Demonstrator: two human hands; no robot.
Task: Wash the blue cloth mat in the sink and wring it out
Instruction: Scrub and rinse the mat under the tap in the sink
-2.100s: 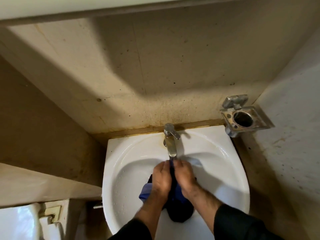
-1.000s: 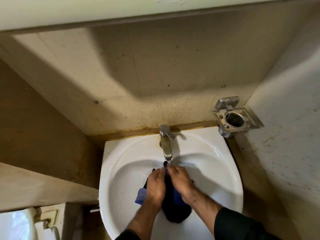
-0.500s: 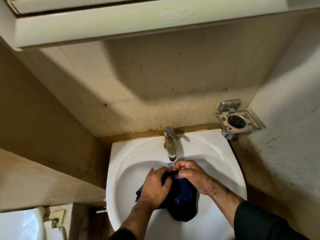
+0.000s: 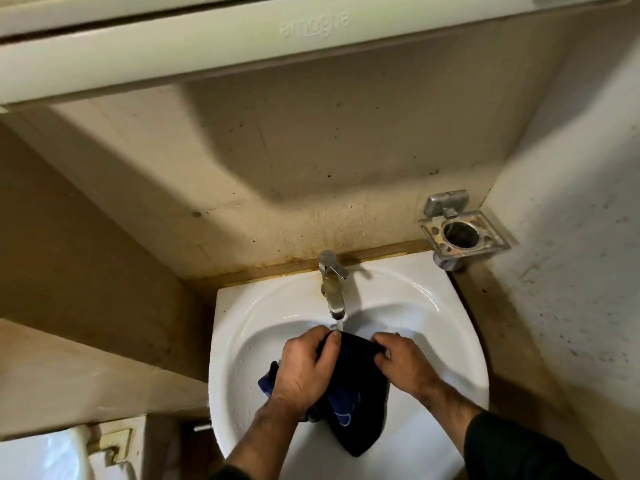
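Observation:
The dark blue cloth mat hangs wet in the white sink, its top edge stretched just under the running tap. My left hand grips the cloth's upper left part, thumb over the edge. My right hand pinches the upper right edge. Both hands hold the top edge spread below the thin stream of water. The mat's lower end droops toward the sink's near rim.
A metal wall holder with a round hole sits right of the sink. A white cabinet overhangs above. Stained walls close in at the left, back and right. A white fixture shows at the lower left.
My hands were close together on the bunched cloth; they have moved apart and now hold its top edge spread under the tap. The camera has tilted up slightly.

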